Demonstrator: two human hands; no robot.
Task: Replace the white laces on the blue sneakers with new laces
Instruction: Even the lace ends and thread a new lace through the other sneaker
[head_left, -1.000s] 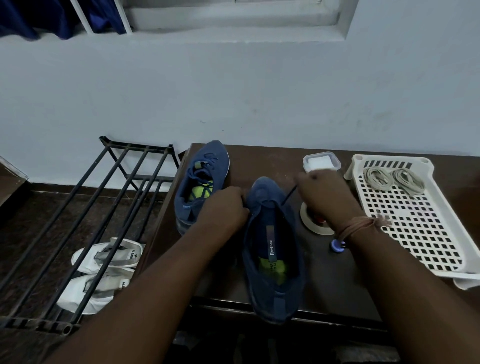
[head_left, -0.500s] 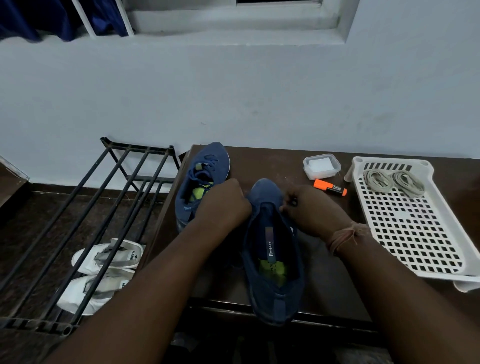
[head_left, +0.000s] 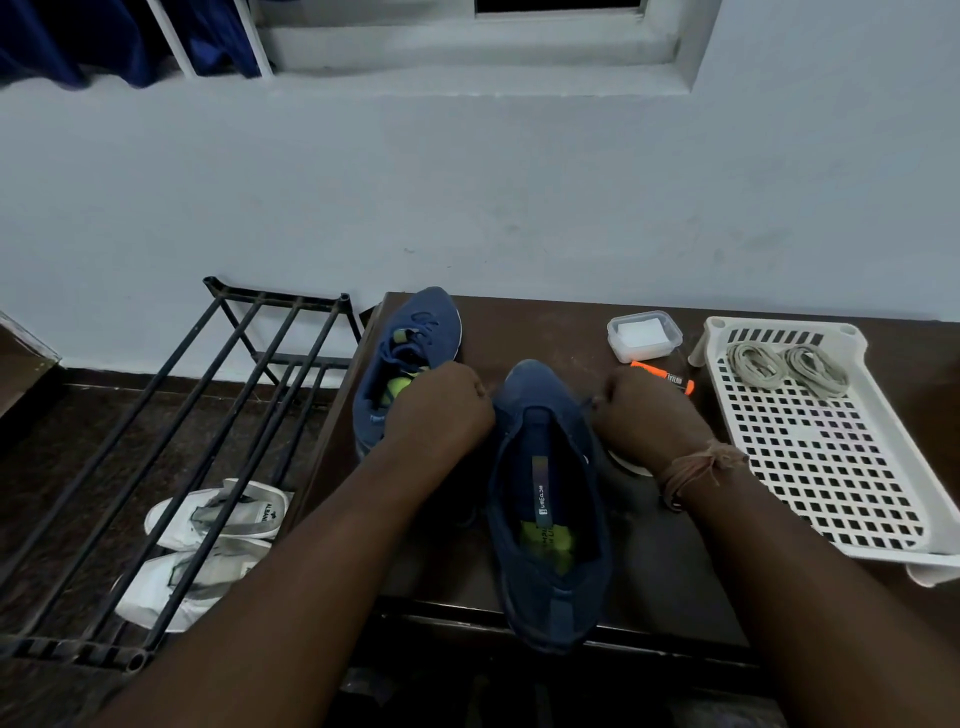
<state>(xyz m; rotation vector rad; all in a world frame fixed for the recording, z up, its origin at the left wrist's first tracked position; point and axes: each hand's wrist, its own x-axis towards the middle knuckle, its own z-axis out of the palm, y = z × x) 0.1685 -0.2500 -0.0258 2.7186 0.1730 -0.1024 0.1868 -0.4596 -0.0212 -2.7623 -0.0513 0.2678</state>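
Sneaker (head_left: 550, 519) nearest me lies on the dark brown table (head_left: 545, 327) between my two wrists, toe pointing away, heel hanging just over the near edge, its opening showing a dark insole with a yellow-green patch. My left hand (head_left: 441, 405) is curled into a fist at the left side of its forefoot, knuckles up; I cannot tell from here what the fingers are pinching. My right hand (head_left: 644, 415) is curled the same way at the right side of the forefoot, and a thin dark lace (head_left: 586, 404) shows just beside my fingers, though the grip itself is hidden under my knuckles. A brown thread band (head_left: 698, 467) is tied around my right wrist.

The second blue sneaker (head_left: 405, 364) sits farther back on the left part of the table, partly behind my left hand, with dark laces already in its eyelets and a yellow-green insole visible.

To my right stands a white perforated plastic tray (head_left: 831, 467), and two coiled pale laces (head_left: 787, 366) lie side by side at its far end. Between tray and sneaker, an orange marker (head_left: 670, 378) lies just behind my right hand, and a small clear lidded container (head_left: 644, 335) with something white inside sits beyond it. A pale ring of tape (head_left: 626, 465) peeks out under my right wrist.

Left of the table is a black metal shoe rack (head_left: 208, 415), with a pair of white sandals (head_left: 208, 540) on the floor beneath its bars.
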